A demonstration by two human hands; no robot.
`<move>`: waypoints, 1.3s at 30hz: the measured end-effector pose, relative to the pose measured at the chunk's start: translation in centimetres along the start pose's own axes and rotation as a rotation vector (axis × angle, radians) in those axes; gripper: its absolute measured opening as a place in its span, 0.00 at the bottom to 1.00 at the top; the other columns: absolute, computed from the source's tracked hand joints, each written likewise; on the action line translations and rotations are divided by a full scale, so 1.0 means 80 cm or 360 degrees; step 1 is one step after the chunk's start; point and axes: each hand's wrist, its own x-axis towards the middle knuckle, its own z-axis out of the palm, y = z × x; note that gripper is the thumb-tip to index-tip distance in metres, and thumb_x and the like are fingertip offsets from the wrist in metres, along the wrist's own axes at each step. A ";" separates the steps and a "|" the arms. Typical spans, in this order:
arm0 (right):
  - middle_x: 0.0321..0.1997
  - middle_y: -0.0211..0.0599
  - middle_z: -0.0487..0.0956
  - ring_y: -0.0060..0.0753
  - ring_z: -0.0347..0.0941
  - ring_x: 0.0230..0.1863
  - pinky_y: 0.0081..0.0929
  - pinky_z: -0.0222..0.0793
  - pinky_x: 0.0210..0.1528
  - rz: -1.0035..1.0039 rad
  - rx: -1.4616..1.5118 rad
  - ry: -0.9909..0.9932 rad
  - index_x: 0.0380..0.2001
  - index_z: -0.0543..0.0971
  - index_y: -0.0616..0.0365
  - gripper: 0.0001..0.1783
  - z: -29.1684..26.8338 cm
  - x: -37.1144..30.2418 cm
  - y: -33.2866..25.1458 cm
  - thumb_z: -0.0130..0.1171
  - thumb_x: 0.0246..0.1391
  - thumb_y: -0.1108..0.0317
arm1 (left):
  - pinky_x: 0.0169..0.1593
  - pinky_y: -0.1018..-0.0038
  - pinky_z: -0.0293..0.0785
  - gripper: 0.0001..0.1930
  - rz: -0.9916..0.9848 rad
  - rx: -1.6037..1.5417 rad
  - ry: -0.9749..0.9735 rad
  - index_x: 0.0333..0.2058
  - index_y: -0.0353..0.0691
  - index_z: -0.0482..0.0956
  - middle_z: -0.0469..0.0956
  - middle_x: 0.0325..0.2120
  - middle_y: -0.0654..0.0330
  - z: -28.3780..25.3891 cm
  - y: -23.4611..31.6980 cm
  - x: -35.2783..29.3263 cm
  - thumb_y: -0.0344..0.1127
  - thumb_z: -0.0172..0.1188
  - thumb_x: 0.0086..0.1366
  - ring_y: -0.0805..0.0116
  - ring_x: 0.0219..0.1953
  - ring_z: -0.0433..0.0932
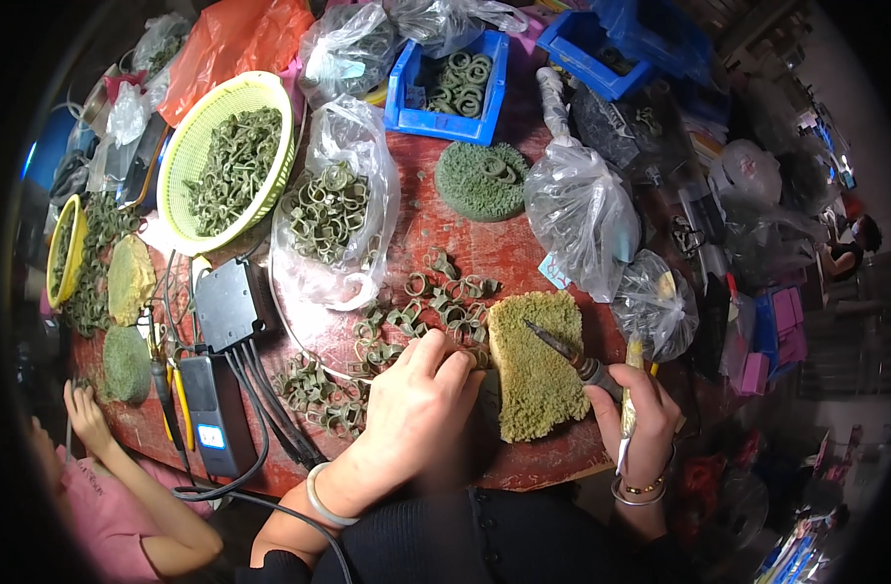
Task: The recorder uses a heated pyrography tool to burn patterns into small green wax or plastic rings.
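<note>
My left hand [421, 394] is closed, its fingertips pinched beside a loose heap of dark green rings [455, 307]; whatever is between them is hidden. In my right hand [645, 404] is a soldering-iron-like pen [591, 370], its dark pointed tip over a yellow-green, crumbly-textured block [538, 389]. The same hand also holds a slim stick [627, 423] with a yellowish top and a pale pointed lower end. More rings [324, 394] lie left of my left hand.
A yellow basket [287, 146], a plastic bag of rings [333, 219] and a blue bin [401, 122] stand farther back. Near them is a round green pad [479, 180]. A black box [231, 302] with cables is at left. Another person's hand [87, 417] rests at the left edge.
</note>
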 end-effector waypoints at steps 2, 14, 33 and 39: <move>0.29 0.43 0.79 0.45 0.76 0.29 0.34 0.71 0.30 -0.0022 0.0026 0.0051 0.36 0.77 0.61 0.18 -0.001 -0.001 -0.001 0.74 0.41 0.72 | 0.30 0.67 0.75 0.11 -0.0024 -0.0216 0.0056 0.31 0.37 0.76 0.70 0.31 0.57 -0.004 0.001 0.001 0.26 0.69 0.50 0.58 0.30 0.76; 0.28 0.41 0.78 0.45 0.76 0.28 0.34 0.71 0.30 0.0016 -0.0042 -0.0030 0.36 0.78 0.59 0.18 -0.004 -0.008 0.001 0.74 0.41 0.71 | 0.29 0.84 0.67 0.09 -0.1239 -0.2237 -0.0129 0.43 0.38 0.76 0.76 0.31 0.69 -0.027 0.003 0.005 0.32 0.61 0.66 0.84 0.26 0.71; 0.31 0.35 0.82 0.37 0.77 0.26 0.31 0.72 0.29 -0.0173 0.0230 0.0094 0.38 0.80 0.57 0.18 0.012 -0.011 -0.013 0.73 0.46 0.63 | 0.49 0.78 0.70 0.12 -0.0643 -0.1802 -0.0133 0.40 0.34 0.77 0.74 0.47 0.58 -0.016 -0.003 0.007 0.21 0.64 0.57 0.77 0.45 0.72; 0.30 0.37 0.81 0.39 0.78 0.27 0.31 0.73 0.29 -0.0169 0.0286 0.0027 0.39 0.79 0.59 0.19 0.024 -0.010 -0.009 0.73 0.46 0.63 | 0.47 0.81 0.70 0.13 -0.0695 -0.1823 -0.0164 0.41 0.35 0.74 0.73 0.45 0.60 -0.017 0.000 0.006 0.20 0.64 0.57 0.79 0.43 0.72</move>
